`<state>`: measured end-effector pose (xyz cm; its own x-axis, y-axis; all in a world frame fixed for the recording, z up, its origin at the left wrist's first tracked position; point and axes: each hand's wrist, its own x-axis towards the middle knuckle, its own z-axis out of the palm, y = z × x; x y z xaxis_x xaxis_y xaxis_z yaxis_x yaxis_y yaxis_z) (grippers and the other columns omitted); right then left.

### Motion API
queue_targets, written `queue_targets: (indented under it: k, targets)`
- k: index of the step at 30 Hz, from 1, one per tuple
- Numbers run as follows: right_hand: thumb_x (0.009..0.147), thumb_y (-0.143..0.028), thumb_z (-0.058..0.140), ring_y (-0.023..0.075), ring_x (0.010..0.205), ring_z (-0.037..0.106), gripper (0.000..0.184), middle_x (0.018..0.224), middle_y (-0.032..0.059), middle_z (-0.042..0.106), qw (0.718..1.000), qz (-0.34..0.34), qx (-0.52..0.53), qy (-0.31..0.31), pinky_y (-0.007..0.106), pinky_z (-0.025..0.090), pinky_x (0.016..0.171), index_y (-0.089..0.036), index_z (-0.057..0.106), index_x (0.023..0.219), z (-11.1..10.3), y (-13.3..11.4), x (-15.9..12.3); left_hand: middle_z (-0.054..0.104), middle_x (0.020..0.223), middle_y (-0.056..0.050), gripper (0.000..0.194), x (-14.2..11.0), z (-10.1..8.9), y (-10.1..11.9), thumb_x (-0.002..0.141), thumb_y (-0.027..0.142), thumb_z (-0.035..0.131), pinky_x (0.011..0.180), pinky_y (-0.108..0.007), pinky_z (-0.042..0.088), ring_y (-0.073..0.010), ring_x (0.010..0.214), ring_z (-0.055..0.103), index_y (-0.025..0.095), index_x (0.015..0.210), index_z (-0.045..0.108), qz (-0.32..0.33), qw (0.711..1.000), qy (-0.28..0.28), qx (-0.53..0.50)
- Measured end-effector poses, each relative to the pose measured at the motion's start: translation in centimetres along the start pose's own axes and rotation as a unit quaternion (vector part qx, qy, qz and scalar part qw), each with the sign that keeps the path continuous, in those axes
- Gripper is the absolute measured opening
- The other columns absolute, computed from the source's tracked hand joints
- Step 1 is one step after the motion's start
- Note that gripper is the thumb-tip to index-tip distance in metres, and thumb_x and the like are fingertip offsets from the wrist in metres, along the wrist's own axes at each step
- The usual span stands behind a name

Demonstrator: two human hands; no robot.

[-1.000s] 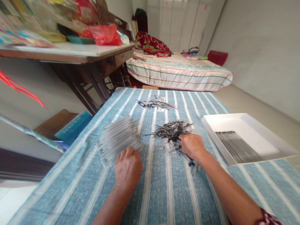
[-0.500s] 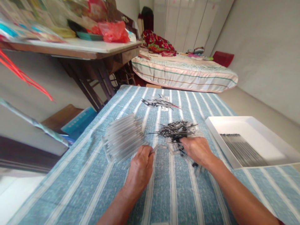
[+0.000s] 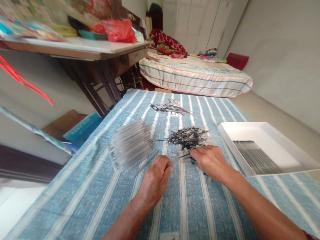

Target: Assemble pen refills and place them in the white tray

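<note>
My left hand point(image 3: 156, 178) is closed around a translucent plastic tube point(image 3: 174, 161), whose end sticks out to the right of the thumb. My right hand point(image 3: 208, 161) pinches a thin dark rod point(image 3: 184, 155) that points left towards the tube's end; whether they touch I cannot tell. Just behind the right hand lies a heap of thin black rods point(image 3: 188, 136), with small clear and black pieces around its near side. A stack of translucent tubes point(image 3: 131, 145) lies side by side at the left, beyond my left hand.
A shallow white box point(image 3: 265, 133) at the right holds a row of dark-filled tubes point(image 3: 253, 156). A smaller pile of rods point(image 3: 170, 108) lies at the far end of the striped cloth point(image 3: 105, 196). A side table point(image 3: 100, 50) stands at the left, a bed point(image 3: 197, 76) behind.
My left hand has moved right from the tube stack, bringing a tube towards my right hand. My right hand has stayed by the heap, and a dark rod now shows in its fingers.
</note>
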<state>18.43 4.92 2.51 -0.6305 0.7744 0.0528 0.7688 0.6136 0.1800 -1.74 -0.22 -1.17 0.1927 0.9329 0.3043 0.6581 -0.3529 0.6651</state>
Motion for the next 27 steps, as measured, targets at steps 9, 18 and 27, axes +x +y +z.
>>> queue_targets:
  k: [9,18,27]
  targets:
    - [0.082,-0.009,0.047,0.0157,0.062,0.059,0.014,0.067,0.0047,0.063,0.999,-0.009,-0.029,-0.009,0.025,0.032,0.057,-0.016,0.058,0.078,-0.2,0.0,0.0,0.056,0.084,-0.003,0.011,-0.1,0.0,-0.2,0.086,0.015,0.041,0.074,-0.027,0.046,-0.0148,0.079,0.056,0.018,0.084,0.051,0.003,1.000,0.006,0.006]
    - [0.081,-0.007,0.048,0.0169,0.061,0.058,0.014,0.067,0.0060,0.062,0.998,-0.034,-0.047,-0.007,0.026,0.033,0.057,-0.015,0.058,0.075,-0.9,-0.5,0.1,0.056,0.082,-0.004,0.010,-0.1,0.2,0.0,0.084,0.016,0.042,0.071,-0.028,0.047,-0.0158,0.078,0.057,0.019,0.082,0.051,0.011,1.000,0.000,0.005]
    - [0.082,-0.009,0.049,0.0151,0.056,0.054,0.013,0.064,0.0048,0.061,0.992,-0.100,-0.062,0.037,0.027,0.032,0.056,-0.014,0.059,0.076,-1.6,-0.9,-0.1,0.057,0.073,-0.001,0.012,0.1,-0.4,1.0,0.078,0.014,0.047,0.063,-0.026,0.043,-0.0138,0.068,0.054,0.018,0.074,0.057,-0.071,0.993,-0.044,-0.086]
